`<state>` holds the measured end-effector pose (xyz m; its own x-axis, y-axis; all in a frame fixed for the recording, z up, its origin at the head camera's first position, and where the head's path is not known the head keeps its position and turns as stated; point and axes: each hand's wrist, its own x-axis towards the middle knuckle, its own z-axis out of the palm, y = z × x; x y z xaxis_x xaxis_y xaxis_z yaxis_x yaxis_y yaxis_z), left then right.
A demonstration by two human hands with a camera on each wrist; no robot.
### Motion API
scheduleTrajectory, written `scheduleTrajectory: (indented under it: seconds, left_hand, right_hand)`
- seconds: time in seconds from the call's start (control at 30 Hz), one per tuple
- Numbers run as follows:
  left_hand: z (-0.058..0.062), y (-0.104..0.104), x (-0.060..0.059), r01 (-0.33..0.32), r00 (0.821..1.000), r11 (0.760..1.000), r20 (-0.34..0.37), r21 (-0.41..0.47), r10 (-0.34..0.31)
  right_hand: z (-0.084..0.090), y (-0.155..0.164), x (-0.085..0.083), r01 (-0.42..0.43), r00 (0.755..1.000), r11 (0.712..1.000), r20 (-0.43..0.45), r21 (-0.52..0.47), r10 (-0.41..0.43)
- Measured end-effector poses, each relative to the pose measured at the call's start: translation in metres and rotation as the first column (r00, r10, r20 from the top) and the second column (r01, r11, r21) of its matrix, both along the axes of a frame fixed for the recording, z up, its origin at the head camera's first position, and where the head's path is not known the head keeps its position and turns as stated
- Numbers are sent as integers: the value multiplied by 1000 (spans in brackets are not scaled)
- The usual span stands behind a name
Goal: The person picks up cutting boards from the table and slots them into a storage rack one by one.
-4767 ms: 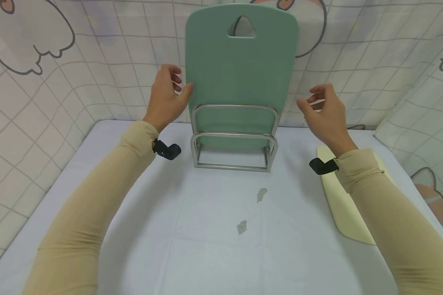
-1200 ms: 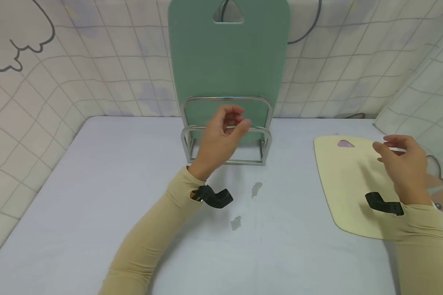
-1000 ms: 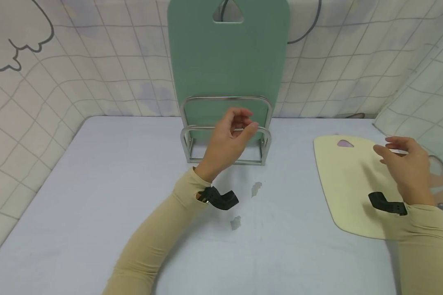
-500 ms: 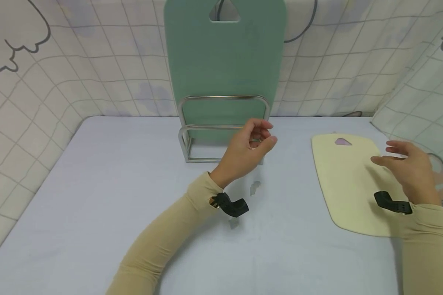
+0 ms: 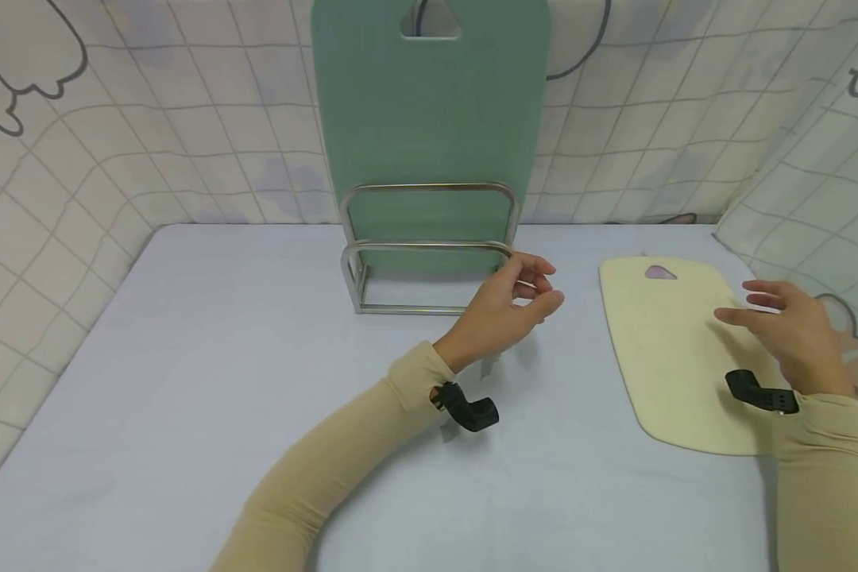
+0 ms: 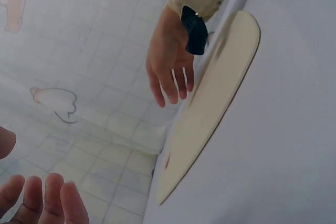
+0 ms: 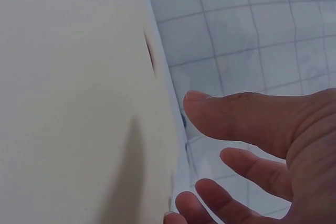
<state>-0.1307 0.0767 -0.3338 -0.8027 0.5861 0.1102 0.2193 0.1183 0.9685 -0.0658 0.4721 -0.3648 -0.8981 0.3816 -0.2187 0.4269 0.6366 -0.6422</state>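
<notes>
A pale yellow cutting board (image 5: pixel 675 357) lies flat on the right of the table, its small handle hole toward the back. Over its right edge hovers my right hand (image 5: pixel 794 334), fingers loosely bent, holding nothing; its shadow falls on the board. My left hand (image 5: pixel 504 314) is in front of the rack's right corner, left of the yellow board, also holding nothing. Behind it a green cutting board (image 5: pixel 432 111) stands upright in a metal rack (image 5: pixel 418 308). In the left wrist view my right hand (image 6: pixel 170 59) hangs above the yellow board (image 6: pixel 215 103).
White cloth covers the table (image 5: pixel 186 381). A gridded fabric curtain (image 5: pixel 243 119) rises at the back and both sides. Two small grey marks on the tablecloth are partly covered by the left forearm.
My left hand has left the green board's side and moved right and toward the front, past the rack. My right hand has shifted right and nearer, to above the yellow board.
</notes>
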Motion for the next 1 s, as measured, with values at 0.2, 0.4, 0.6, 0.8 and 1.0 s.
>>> scheduleTrajectory:
  seconds: [0.2, 0.4, 0.6, 0.8, 1.0]
  left_hand:
    - [-9, 14, 0, 5, 992, 998, 127, 56, -12]
    - [-22, 28, 5, 17, 969, 999, 245, 44, -27]
    - [-28, 37, 4, -23, 944, 999, 329, 46, 7]
    - [-32, 45, 0, -58, 906, 996, 422, 65, 25]
    - [-37, 53, -3, -56, 868, 995, 496, 78, 10]
  right_hand:
    - [0, 2, 1, -22, 1000, 1000, 17, -17, 22]
    - [-2, 3, 0, -12, 999, 1000, 40, -17, 13]
    - [-1, 5, 2, -32, 998, 999, 61, -31, 34]
    - [1, 9, 3, -48, 995, 996, 85, -71, 54]
    - [2, 14, 4, -76, 986, 996, 142, -51, 82]
